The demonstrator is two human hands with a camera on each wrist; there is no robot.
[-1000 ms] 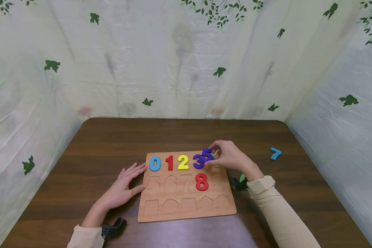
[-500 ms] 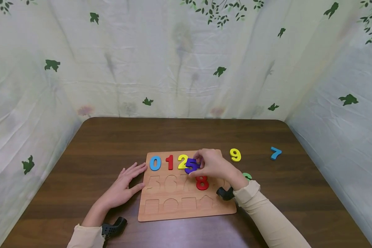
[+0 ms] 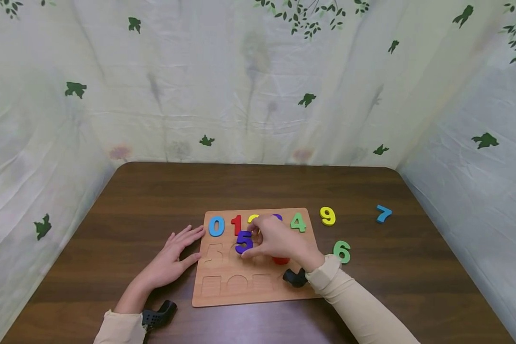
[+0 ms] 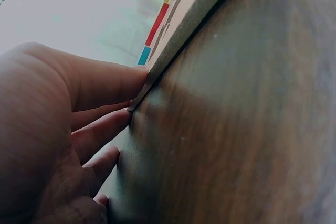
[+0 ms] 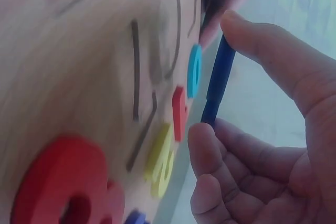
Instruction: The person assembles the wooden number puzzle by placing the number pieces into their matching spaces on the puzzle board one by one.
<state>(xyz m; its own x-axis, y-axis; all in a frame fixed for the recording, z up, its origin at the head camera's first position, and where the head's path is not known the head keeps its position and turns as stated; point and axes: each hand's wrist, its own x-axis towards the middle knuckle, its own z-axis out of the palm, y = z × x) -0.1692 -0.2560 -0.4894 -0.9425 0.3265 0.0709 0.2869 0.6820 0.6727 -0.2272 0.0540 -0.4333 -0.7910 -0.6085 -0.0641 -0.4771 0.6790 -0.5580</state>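
My right hand [image 3: 279, 241] pinches a dark blue number 5 [image 3: 243, 242] between thumb and fingertips. In the right wrist view this 5 [image 5: 221, 72] is seen edge-on, held off the wooden number board [image 3: 223, 298]. My left hand [image 3: 168, 258] rests at the board's left edge with its fingers spread and fairly straight, thumb and fingertips touching that edge in the left wrist view. Along the top row sit a blue 0 [image 3: 217, 226], a red 1 [image 3: 236, 224] and a green 4 [image 3: 298, 222]. The right hand mostly covers the yellow 2, the purple 3 and the red 8 [image 3: 281, 261].
To the board's right, a yellow 9 [image 3: 327, 216], a green 6 [image 3: 341, 252] and a blue 7 [image 3: 384, 213] lie on the brown table [image 3: 163, 191]. A pale patterned curtain [image 3: 258, 95] hangs behind and at the sides. Each wrist carries a black camera mount [image 3: 159, 314].
My right hand has carried the 5 leftward and nearer to me, from over the 3 to beside the second row's left part. This uncovers the 4, 9 and 6. The left hand stays put.
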